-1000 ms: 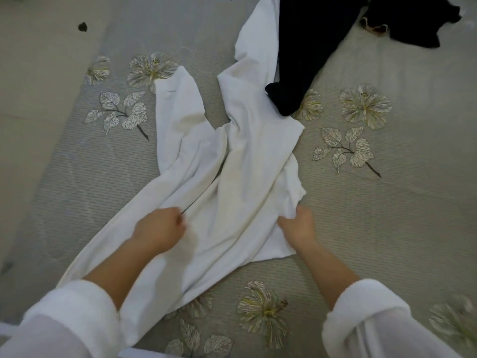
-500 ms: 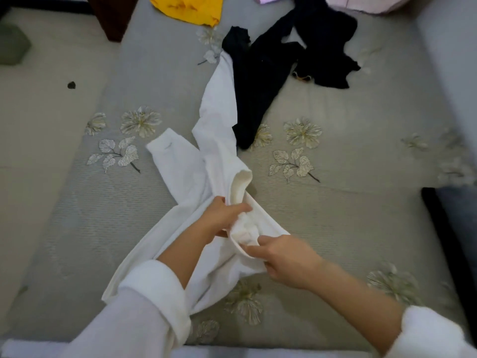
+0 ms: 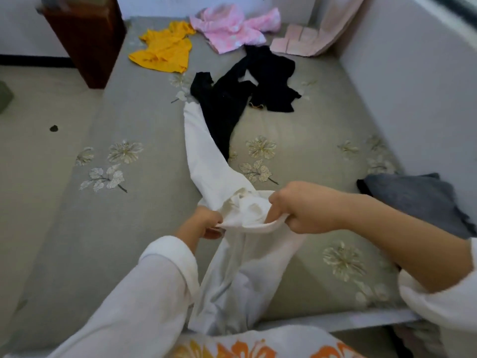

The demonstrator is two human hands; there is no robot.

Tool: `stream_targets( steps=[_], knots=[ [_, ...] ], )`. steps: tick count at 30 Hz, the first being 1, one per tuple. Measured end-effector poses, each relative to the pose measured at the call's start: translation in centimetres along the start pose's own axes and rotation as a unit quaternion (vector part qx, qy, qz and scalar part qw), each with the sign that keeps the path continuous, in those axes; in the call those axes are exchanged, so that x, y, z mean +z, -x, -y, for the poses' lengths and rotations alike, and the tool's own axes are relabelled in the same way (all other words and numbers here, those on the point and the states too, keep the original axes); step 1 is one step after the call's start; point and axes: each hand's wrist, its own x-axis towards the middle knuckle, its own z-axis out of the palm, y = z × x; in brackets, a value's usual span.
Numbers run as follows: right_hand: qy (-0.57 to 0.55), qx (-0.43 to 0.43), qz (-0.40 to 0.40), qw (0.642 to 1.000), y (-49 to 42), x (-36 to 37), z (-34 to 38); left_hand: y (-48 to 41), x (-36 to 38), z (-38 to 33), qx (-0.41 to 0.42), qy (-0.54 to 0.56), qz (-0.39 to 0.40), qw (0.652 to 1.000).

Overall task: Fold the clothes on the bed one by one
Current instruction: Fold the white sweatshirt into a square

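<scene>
Two-handed hold on white trousers (image 3: 240, 213), lifted above the near edge of the bed (image 3: 129, 228): left hand (image 3: 204, 223) pinches one end of the waistband, right hand (image 3: 307, 208) clenches the other, fingers curled round the cloth. Hangs one leg down toward the body; trails the other up the bed to touch black clothes (image 3: 232, 99). At right, grey cloth (image 3: 418, 197). Farther back, yellow top (image 3: 162, 50) and pink garment (image 3: 232, 27).
</scene>
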Motion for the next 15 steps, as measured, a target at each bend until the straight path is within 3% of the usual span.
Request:
stream_targets(
  steps=[4, 7, 12, 15],
  knots=[
    [-0.132, 0.022, -0.028, 0.991, 3.8, -2.6, -0.5, -0.1, 0.6, -0.8, 0.018, 0.026, -0.032, 0.999],
    [-0.211, 0.042, -0.047, 0.975, 6.6, -3.6, -1.6, 0.2, -0.2, -2.0, 0.014, 0.144, -0.058, 0.988],
    [-0.281, 0.089, -0.084, 0.952, 8.9, -3.6, -4.2, 2.6, -2.6, -4.9, 0.054, 0.359, -0.051, 0.93],
    [-0.286, 0.142, -0.138, 0.938, 8.9, -3.2, -5.3, 4.8, -4.7, -6.2, 0.13, 0.414, -0.071, 0.898]
  ],
)
